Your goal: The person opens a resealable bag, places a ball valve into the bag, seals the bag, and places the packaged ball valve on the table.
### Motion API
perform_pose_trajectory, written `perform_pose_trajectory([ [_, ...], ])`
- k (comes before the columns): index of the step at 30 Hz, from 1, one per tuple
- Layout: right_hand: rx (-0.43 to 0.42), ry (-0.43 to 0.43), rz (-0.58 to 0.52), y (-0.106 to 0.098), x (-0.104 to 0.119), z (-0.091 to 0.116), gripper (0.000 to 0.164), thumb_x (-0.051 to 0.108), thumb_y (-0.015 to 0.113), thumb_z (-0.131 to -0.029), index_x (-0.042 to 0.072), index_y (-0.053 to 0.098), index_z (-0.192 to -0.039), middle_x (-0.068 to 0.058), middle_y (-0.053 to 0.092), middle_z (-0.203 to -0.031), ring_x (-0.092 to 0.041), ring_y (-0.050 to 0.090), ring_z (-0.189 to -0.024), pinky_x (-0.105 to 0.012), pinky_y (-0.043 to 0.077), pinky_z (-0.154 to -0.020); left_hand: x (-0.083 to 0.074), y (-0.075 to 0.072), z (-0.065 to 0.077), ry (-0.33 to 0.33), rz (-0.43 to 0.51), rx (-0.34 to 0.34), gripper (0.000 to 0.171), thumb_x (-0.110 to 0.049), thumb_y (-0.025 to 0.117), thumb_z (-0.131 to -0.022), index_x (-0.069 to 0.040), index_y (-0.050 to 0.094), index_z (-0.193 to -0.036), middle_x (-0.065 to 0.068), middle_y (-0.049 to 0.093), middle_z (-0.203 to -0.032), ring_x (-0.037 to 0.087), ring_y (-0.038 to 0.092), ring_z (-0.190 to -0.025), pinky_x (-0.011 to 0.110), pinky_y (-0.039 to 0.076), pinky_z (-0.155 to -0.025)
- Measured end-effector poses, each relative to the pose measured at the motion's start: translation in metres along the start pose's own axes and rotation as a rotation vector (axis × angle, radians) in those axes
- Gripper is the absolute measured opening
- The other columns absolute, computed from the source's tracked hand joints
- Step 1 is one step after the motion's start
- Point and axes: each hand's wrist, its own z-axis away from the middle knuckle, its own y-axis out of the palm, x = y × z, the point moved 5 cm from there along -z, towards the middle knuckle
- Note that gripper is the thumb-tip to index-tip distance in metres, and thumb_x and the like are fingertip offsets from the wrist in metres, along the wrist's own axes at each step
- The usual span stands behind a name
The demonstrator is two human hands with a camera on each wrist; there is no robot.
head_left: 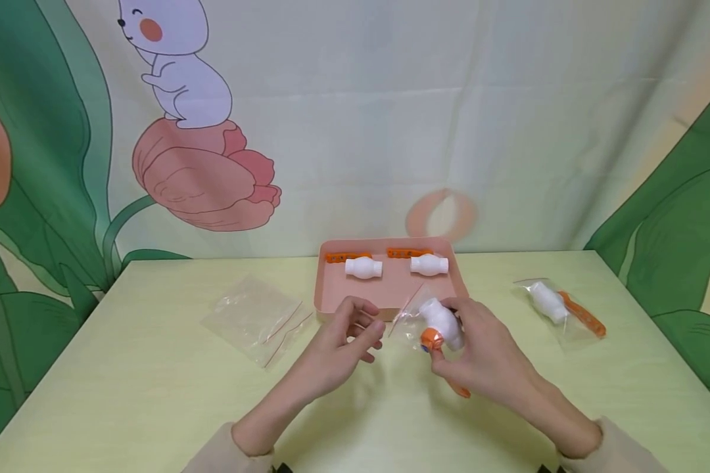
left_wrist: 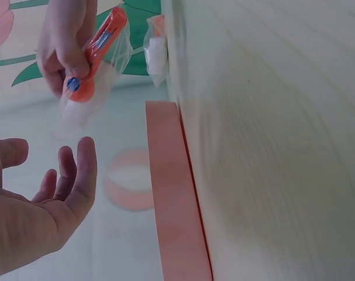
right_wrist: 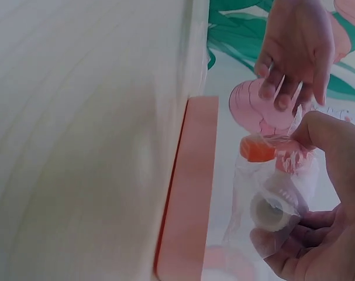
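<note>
My right hand (head_left: 491, 348) grips a clear zip bag (head_left: 411, 322) above the table, in front of the tray. Inside it are a white, bulging, tube-like plastic part (head_left: 444, 322) and an orange handle (left_wrist: 110, 29) with a blue spot near its round end. An open round end of the white part (right_wrist: 272, 211) faces the right wrist camera through the film. Just left of the bag, my left hand (head_left: 343, 355) is raised with loosely bent fingers and holds nothing. Its fingertips stand apart from the bag in the left wrist view.
A pink tray (head_left: 384, 309) at the back holds two white parts (head_left: 363, 267) and two orange handles (head_left: 410, 252). Flat empty zip bags (head_left: 254, 315) lie to the left. Another filled bag (head_left: 559, 309) lies on the right. A printed curtain (head_left: 355, 131) hangs behind the table.
</note>
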Motion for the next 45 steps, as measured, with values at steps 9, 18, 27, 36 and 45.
perform_pose_trajectory([
  [9,0.05,0.182,0.083,-0.009,-0.039,0.007,0.059,0.018,0.08,-0.074,-0.003,0.06,-0.125,-0.008,0.065,-0.107,-0.022,0.058,-0.091,-0.041,0.052,-0.078,0.005,-0.005,0.004,-0.018,-0.123,0.034,0.022,-0.021,0.063,-0.104,-0.008,0.057,-0.121,0.006,0.062,-0.108,0.023,0.062,-0.101,0.04,0.051,-0.088],
  [18,0.093,0.274,0.203,-0.025,-0.073,0.012,0.055,0.016,0.08,-0.073,-0.01,0.06,-0.117,-0.014,0.066,-0.098,-0.024,0.059,-0.077,-0.037,0.051,-0.062,0.007,-0.008,0.007,0.004,-0.179,0.102,0.019,-0.021,0.062,-0.104,-0.009,0.058,-0.119,0.002,0.062,-0.111,0.02,0.062,-0.107,0.041,0.049,-0.094],
  [27,0.146,0.315,0.276,-0.031,-0.102,0.016,0.058,0.025,0.084,-0.075,-0.011,0.059,-0.112,-0.013,0.061,-0.09,-0.025,0.055,-0.074,-0.035,0.046,-0.056,0.008,-0.009,0.007,0.014,-0.185,0.123,0.019,-0.02,0.061,-0.104,-0.008,0.059,-0.118,0.002,0.062,-0.114,0.022,0.061,-0.107,0.041,0.05,-0.094],
  [36,0.172,0.299,0.296,-0.032,-0.12,0.019,0.05,0.019,0.084,-0.074,-0.009,0.059,-0.107,-0.01,0.057,-0.082,-0.025,0.052,-0.07,-0.035,0.043,-0.053,0.011,-0.01,0.008,0.009,-0.193,0.147,0.019,-0.019,0.061,-0.104,-0.007,0.059,-0.119,0.002,0.062,-0.114,0.024,0.061,-0.108,0.04,0.05,-0.095],
  [45,0.177,0.278,0.329,-0.034,-0.118,0.018,0.06,0.013,0.079,-0.079,-0.017,0.048,-0.122,-0.021,0.055,-0.095,-0.032,0.051,-0.079,-0.043,0.047,-0.063,0.012,-0.009,0.008,0.0,-0.201,0.166,0.022,-0.021,0.062,-0.104,-0.007,0.06,-0.12,0.001,0.063,-0.111,0.025,0.06,-0.109,0.04,0.05,-0.094],
])
